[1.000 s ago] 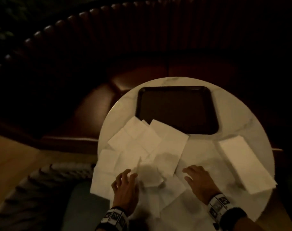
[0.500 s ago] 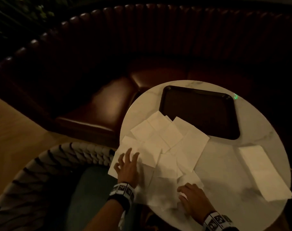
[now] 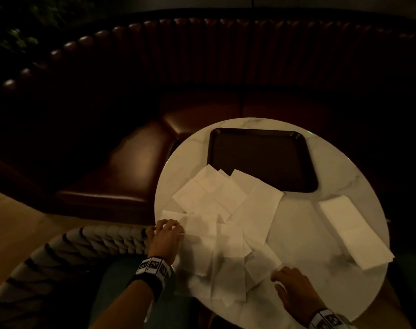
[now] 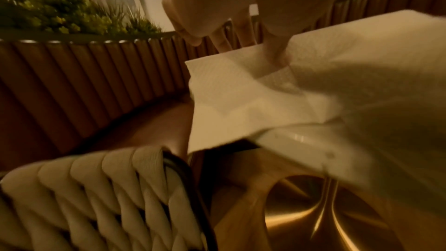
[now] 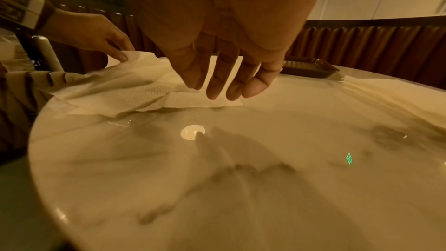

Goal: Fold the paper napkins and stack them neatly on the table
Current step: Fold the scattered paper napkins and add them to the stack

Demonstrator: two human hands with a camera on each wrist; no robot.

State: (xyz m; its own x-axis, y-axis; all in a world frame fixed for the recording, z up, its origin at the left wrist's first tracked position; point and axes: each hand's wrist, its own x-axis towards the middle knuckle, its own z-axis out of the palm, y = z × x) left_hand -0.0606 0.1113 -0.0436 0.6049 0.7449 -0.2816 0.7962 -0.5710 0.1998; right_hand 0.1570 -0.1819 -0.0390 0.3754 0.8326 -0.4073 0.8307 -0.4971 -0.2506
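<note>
At the bench's (image 3: 309,236) five o'clock edge the right hand (image 3: 295,292) hovers, its grip slack, fingers straight and holding nothing. At nine o'clock the left hand (image 3: 165,236) pinches the corner of one napkin (image 4: 241,91) between thumb and fingertips. The loose napkins (image 3: 226,214) sprawl overlapping across the middle; a folded stack (image 3: 354,233) lies at three o'clock. They look feather-light, limp and easily torn, so a corner pinch seems best. A dark tray (image 3: 261,157) sits at twelve.
</note>
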